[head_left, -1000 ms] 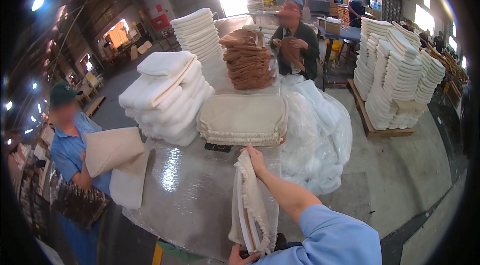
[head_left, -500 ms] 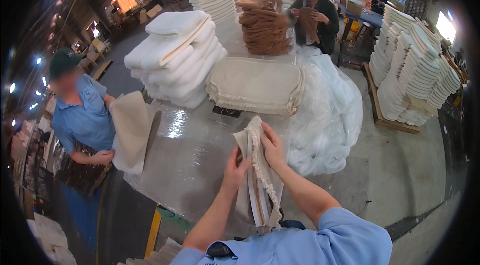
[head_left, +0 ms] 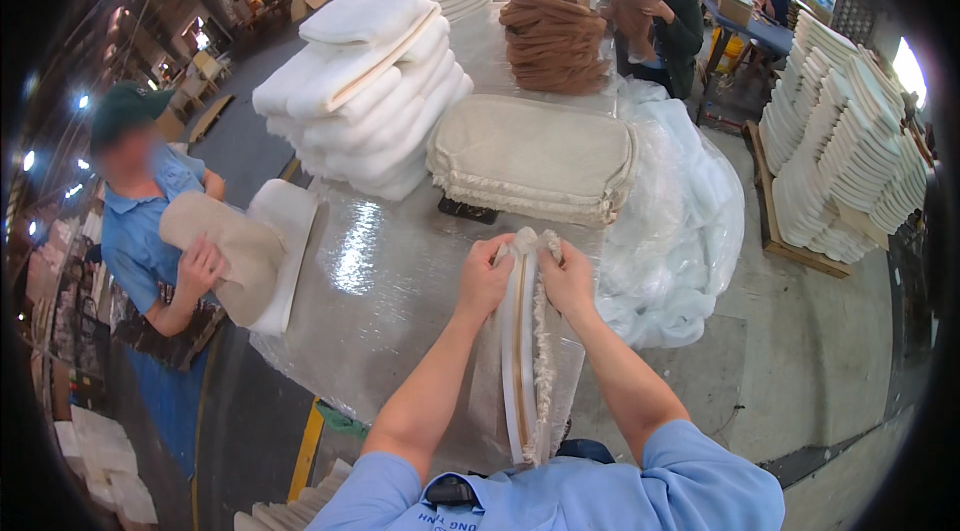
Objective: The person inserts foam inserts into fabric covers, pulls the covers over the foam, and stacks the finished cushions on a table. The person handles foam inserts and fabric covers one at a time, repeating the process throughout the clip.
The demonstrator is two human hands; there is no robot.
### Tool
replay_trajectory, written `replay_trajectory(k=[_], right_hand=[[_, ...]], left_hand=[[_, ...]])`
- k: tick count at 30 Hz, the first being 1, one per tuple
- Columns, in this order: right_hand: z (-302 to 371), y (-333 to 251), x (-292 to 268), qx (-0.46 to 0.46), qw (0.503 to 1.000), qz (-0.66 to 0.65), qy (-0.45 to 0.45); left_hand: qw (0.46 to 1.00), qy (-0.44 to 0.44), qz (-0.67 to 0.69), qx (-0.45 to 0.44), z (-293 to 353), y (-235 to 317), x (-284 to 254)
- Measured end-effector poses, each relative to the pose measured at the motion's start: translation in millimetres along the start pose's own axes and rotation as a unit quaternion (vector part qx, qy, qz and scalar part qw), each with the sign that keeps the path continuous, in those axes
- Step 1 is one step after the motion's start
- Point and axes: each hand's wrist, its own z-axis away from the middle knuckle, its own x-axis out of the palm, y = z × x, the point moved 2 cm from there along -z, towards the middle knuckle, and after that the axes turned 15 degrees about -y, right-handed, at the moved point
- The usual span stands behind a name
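Observation:
A beige fabric cushion cover [head_left: 541, 351] with frayed seam edges hangs toward my body, a long zipper on white tape [head_left: 519, 351] running down its length. My left hand [head_left: 487, 276] grips its far end on the left of the zipper. On the other side my right hand [head_left: 567, 276] pinches the same end, so the cover is stretched between both fists. Just beyond my hands lies a neat stack of similar beige covers [head_left: 535, 146], fringed along the near edge. A dark flat object [head_left: 467, 210] shows partly from under that stack.
The table [head_left: 400, 321] is wrapped in plastic. On it stand folded white batting [head_left: 350, 81], brown covers [head_left: 553, 31] and bagged white filling [head_left: 675, 221]. White pads [head_left: 830, 151] sit on a pallet at right. One co-worker [head_left: 150, 221] handles beige fabric at left; another [head_left: 670, 21] stands beyond.
My hands have drawn level on either side of the cover's far end, and the zipper now faces up. The left co-worker has folded beige fabric back from a white pad.

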Motion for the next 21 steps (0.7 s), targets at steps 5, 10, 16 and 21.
replay_trajectory(k=[5, 10, 16, 21], right_hand=[[-9, -4, -5, -0.042, 0.997, 0.067, -0.019], [-18, -20, -11, -0.025, 0.987, 0.081, -0.136], [-22, -21, -12, -0.030, 0.959, 0.157, -0.235], [-15, -29, -9, -0.112, 0.923, 0.222, -0.294]], left_hand=[[0.987, 0.011, -0.119, 0.108, -13, 13, -2], [0.969, 0.010, -0.176, 0.172, -18, 16, -3], [0.960, 0.050, -0.159, 0.224, -21, 11, 10], [0.965, 0.075, -0.098, 0.233, -12, -8, 15]])
